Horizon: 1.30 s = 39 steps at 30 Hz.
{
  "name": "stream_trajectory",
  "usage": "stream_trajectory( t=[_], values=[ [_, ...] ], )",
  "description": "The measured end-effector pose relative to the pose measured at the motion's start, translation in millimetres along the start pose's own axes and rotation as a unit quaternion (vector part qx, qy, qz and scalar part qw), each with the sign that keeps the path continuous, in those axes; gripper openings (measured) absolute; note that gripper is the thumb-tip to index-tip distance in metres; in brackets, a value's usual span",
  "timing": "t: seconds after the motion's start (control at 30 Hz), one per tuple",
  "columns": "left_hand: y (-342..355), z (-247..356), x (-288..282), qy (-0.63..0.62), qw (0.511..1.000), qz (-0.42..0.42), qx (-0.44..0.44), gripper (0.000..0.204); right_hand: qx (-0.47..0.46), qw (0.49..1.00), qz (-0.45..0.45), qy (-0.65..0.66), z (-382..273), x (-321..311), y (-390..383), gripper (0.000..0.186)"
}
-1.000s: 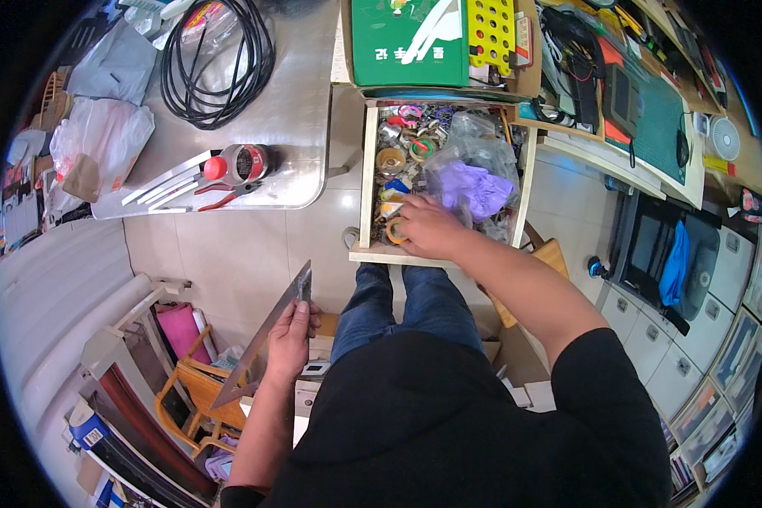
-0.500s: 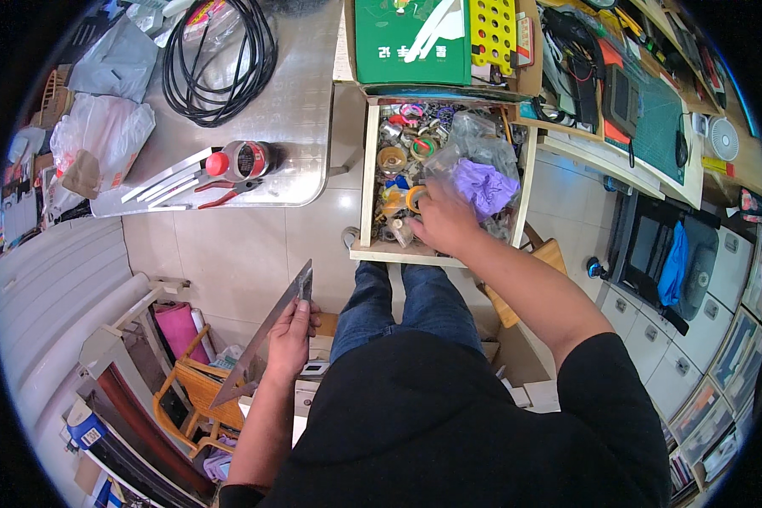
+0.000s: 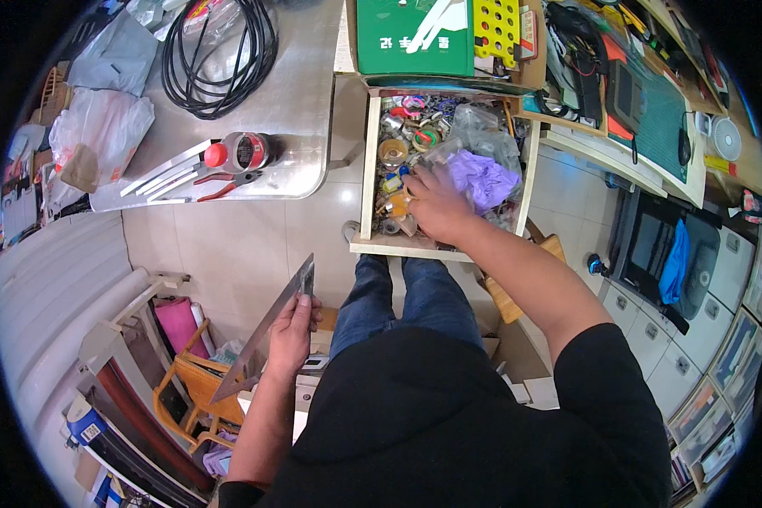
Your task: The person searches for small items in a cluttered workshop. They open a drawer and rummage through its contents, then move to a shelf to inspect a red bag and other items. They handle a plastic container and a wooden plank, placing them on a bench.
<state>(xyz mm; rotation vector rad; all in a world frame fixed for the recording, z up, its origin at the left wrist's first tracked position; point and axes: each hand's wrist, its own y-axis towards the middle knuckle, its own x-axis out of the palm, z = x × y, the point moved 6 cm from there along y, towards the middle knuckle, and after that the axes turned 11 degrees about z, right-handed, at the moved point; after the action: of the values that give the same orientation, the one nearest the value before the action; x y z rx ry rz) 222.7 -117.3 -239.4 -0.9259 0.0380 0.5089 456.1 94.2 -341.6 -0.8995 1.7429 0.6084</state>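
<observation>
And here I am, left hand (image 3: 291, 328) down low, fingers wrapped firmly around the upper end of a metal blade (image 3: 261, 334). It slants away below that hand, its wide, flat face tapering to a lower tip, clear of everything I'm wearing!

Up ahead and to the right, my right hand (image 3: 436, 203) is in the thick of it, inside the open drawer (image 3: 367, 161). The fingers are half spread and bent over the clutter, a touch blurred, and whether they have hold of anything, I cannot tell. Just left of those fingertips sits an orange piece (image 3: 395, 204); hard up on the right side, a crumpled purple bundle (image 3: 484, 179). Beyond the knuckles, what a jumble: a clear bag (image 3: 487, 135), a green ring (image 3: 425, 139), and, further left, a tan roll (image 3: 392, 152).

Look ahead of my left hand, and there's the tabletop (image 3: 305, 127)! A red-capped bottle (image 3: 251, 151) lies on its side there, red pliers (image 3: 229, 183) just on the near side of it, white strips (image 3: 165, 178) to the left, a black cable coil (image 3: 178, 72) farther off. Straight past my right hand, beyond the drawer: a green box (image 3: 411, 46) beside a yellow holed plate (image 3: 495, 25).
</observation>
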Motion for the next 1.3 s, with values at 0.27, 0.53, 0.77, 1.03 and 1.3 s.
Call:
stream_trajectory(
  t=[0.27, 0.53, 0.77, 1.03, 1.3],
  values=[
    [-0.2, -9.1, 1.3, -0.017, 1.0, -0.001, -0.003, 0.03, -0.084, 0.98, 0.003, 0.179, -21.9, 11.0, 2.0, 0.024],
    [0.9, -9.3, -0.7, 0.0, 1.0, 0.005, -0.006, 0.031, -0.096, 0.994, 0.022, 0.043, -10.4, 9.3, 4.0, 0.019],
    [1.6, -9.1, 0.7, 0.001, 1.0, -0.009, -0.002, 0.03, -0.048, 0.998, 0.05, 0.004, 10.6, -19.5, 13.0, 0.018],
    [-0.1, -6.2, 2.5, -0.013, 1.0, 0.012, 0.005, 0.03, -0.035, 0.995, 0.091, 0.032, -1.7, -23.2, 9.3, 0.025],
    [0.4, -7.8, 1.1, 0.006, 1.0, 0.0, -0.007, 0.031, -0.075, 0.986, -0.106, 0.105, -17.3, 11.9, -5.6, 0.015]
  ],
)
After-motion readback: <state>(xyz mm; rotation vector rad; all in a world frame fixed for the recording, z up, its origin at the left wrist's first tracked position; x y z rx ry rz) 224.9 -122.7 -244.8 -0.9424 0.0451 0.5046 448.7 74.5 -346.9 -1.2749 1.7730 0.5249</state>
